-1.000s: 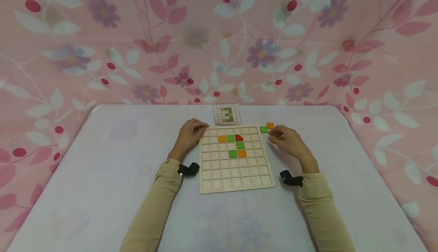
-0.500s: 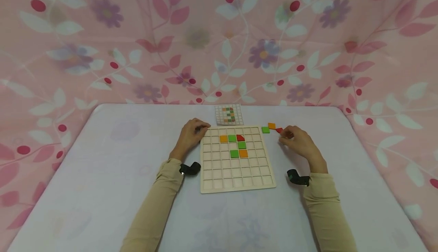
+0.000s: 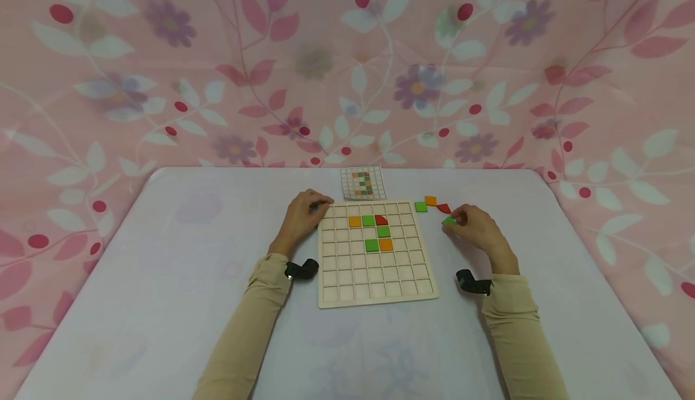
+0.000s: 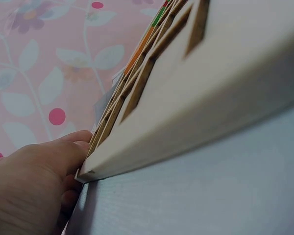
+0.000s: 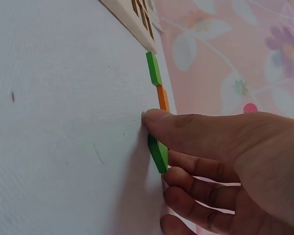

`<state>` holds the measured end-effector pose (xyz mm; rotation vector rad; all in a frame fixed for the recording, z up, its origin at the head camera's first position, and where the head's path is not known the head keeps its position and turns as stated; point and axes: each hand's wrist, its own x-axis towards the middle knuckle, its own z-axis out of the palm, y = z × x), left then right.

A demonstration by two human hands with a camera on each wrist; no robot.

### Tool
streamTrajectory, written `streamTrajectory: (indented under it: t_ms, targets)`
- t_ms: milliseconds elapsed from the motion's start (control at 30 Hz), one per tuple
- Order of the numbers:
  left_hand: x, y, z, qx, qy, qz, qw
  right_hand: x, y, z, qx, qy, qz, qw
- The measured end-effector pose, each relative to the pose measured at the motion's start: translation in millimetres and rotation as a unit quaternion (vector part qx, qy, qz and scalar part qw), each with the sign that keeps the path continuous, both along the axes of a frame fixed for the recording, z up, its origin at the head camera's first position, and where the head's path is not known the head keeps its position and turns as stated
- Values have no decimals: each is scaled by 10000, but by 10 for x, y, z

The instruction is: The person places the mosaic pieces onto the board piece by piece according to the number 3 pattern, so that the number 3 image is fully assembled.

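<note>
My left hand (image 3: 301,219) grips the upper left corner of a pale wooden grid board (image 3: 347,276); the left wrist view shows its fingers at that corner. Set in the board are orange tiles (image 3: 355,222), green tiles (image 3: 383,231) and a red quarter-round tile (image 3: 381,220). Right of the board, my right hand (image 3: 478,228) pinches a green tile (image 3: 449,221) low at the table, thumb across it in the right wrist view. Just beyond these fingertips lie a loose red quarter-round tile (image 3: 443,208), an orange tile (image 3: 431,200) and another green tile (image 3: 421,207).
A small printed grid card (image 3: 363,183) with a coloured tile pattern lies behind the board. Everything rests on a white-covered table (image 3: 163,279), and a pink floral cloth (image 3: 347,86) hangs at its back edge. Each wrist wears a black camera (image 3: 472,282).
My right hand has moved to the right, away from the board. The loose red tile and the green tile at its fingertips now show. The left hand stays at the board's corner.
</note>
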<state>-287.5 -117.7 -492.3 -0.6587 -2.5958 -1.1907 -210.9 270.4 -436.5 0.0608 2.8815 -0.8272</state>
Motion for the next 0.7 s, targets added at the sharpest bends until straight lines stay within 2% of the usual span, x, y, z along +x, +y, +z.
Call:
streamTrajectory:
  t_ms: [400, 700]
  targets:
    - [-1, -9, 2, 7, -46, -40, 10000, 10, 15, -27, 96, 11, -79, 9999]
    - [-9, -10, -7, 4, 12, -56, 10000, 5, 1, -9, 102, 24, 23, 9999]
